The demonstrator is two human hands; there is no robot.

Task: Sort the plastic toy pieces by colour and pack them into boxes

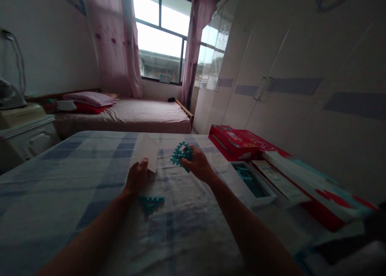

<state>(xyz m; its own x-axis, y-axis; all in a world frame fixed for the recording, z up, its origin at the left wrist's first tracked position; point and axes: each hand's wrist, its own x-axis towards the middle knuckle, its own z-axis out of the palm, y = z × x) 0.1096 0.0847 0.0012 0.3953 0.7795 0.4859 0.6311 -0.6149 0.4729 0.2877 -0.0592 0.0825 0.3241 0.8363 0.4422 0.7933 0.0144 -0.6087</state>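
My left hand pinches the near edge of a white sheet of paper lying on the checked bedspread. My right hand is closed around a teal assembly of interlocking plastic pieces, held just above the cloth to the right of the paper. A smaller teal cluster of pieces lies on the bedspread between my forearms, close to my left wrist.
A white tray with more teal pieces sits at the right, beside a red box and flat printed packaging. A white wardrobe lines the right wall. Another bed and a window lie beyond.
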